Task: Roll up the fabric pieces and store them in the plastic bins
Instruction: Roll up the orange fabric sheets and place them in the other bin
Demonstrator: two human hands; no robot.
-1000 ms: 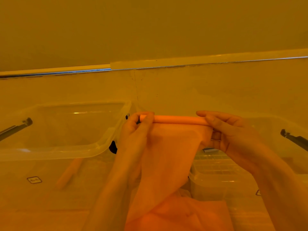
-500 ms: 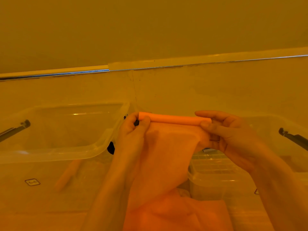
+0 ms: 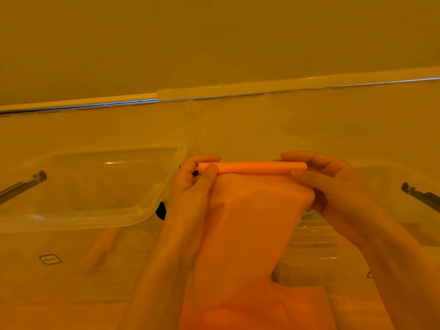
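While the fabric is only partly wound, status is as follows.
Fabric (image 3: 250, 222): held up between the bins; roll (image 3: 252, 168) formed at its top edge, remainder hanging.
Left hand (image 3: 192, 186): pinches the roll's left end.
Right hand (image 3: 333, 186): pinches its right end.
Left bin (image 3: 83, 217): one roll inside, seemingly.
Remaining: winding, storing.
Change: roll slightly thicker.

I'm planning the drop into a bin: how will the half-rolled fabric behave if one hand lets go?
Probably floppy: the fabric hangs limp below its roll. It would likely unroll, since only the left hand and right hand pinch the ends. It looks light.
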